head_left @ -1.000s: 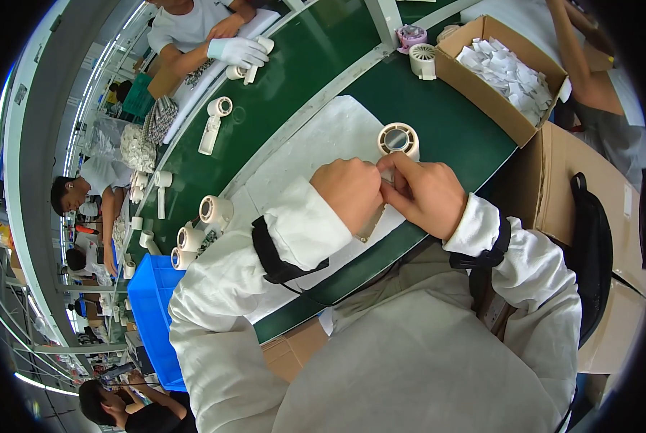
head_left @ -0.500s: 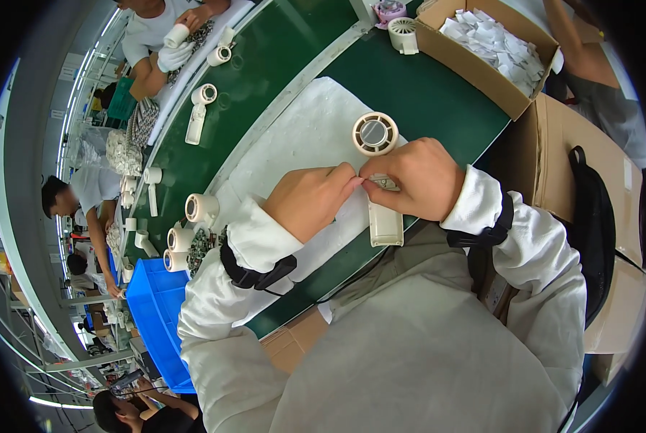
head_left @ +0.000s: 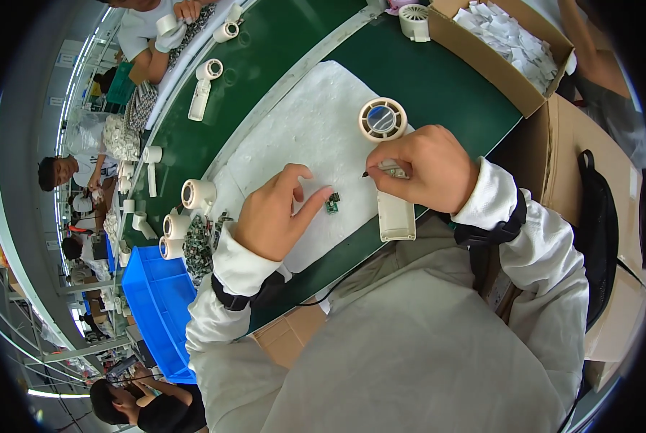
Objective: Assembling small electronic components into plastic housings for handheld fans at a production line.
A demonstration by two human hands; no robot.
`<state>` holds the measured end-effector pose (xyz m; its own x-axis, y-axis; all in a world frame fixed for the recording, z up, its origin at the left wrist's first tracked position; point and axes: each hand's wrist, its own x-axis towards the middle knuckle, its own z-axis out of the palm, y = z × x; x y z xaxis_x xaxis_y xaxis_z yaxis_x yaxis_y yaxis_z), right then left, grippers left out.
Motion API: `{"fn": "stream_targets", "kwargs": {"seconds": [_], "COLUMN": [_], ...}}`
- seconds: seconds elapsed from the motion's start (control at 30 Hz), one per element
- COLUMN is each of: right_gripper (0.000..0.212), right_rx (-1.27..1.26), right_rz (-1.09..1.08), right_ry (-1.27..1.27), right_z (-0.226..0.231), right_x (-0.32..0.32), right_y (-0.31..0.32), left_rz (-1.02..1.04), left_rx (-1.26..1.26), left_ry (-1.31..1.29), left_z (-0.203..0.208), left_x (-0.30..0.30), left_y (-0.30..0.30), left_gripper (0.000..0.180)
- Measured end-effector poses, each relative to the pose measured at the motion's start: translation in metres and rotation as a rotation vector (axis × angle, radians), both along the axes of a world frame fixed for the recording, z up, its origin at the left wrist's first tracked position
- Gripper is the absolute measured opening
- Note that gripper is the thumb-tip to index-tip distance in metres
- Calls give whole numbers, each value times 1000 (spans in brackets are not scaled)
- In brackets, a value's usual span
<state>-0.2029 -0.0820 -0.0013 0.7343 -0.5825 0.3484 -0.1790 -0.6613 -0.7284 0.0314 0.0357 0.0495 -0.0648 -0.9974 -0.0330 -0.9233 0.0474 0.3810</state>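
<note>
A cream handheld fan lies in front of me, with its round fan head [head_left: 382,120] at the far end and its open handle shell [head_left: 396,218] toward me. My right hand [head_left: 432,172] lies over the middle of the fan, hiding part of it. Its thumb and forefinger pinch something small with a dark tip, too small to name. To the left, my left hand [head_left: 276,213] holds nothing, thumb and forefinger apart. Close to that thumb tip, a small green circuit board [head_left: 332,204] rests on the white sheet [head_left: 315,115].
A heap of circuit boards [head_left: 199,245], several fan bodies [head_left: 197,195] and a blue bin [head_left: 157,310] stand at left. At far right is a carton [head_left: 496,76] of white slips. A large cardboard box [head_left: 582,187] stands at right. Co-workers sit across the green bench [head_left: 251,79].
My hands have parted: the left moved left and opened, while the right stays over the fan, still pinching. The circuit board now shows between them. The view has shifted slightly.
</note>
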Motion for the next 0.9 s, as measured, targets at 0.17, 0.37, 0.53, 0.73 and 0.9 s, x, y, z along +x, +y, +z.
{"fn": "stream_targets", "kwargs": {"seconds": [0.17,0.37,0.53,0.73,0.9], "right_gripper": [12,12,10,13,13], "right_rx": [-33,-98,19,182,217], "right_rz": [11,18,10,39,20], "right_ry": [-8,3,-35,-5,28], "right_z": [-3,-4,1,7,6], "right_x": [2,3,2,2,2], "right_y": [1,6,8,8,8], "left_rz": [-33,-9,160,286,187], "left_rx": [-41,-59,143,290,299], "left_ry": [121,384,1067,1455,1442], "left_z": [-15,-25,-37,-37,-43], "left_x": [-8,-13,-9,-10,-10], "left_y": [4,4,-10,-9,-12], "left_gripper": [28,32,33,32,30]}}
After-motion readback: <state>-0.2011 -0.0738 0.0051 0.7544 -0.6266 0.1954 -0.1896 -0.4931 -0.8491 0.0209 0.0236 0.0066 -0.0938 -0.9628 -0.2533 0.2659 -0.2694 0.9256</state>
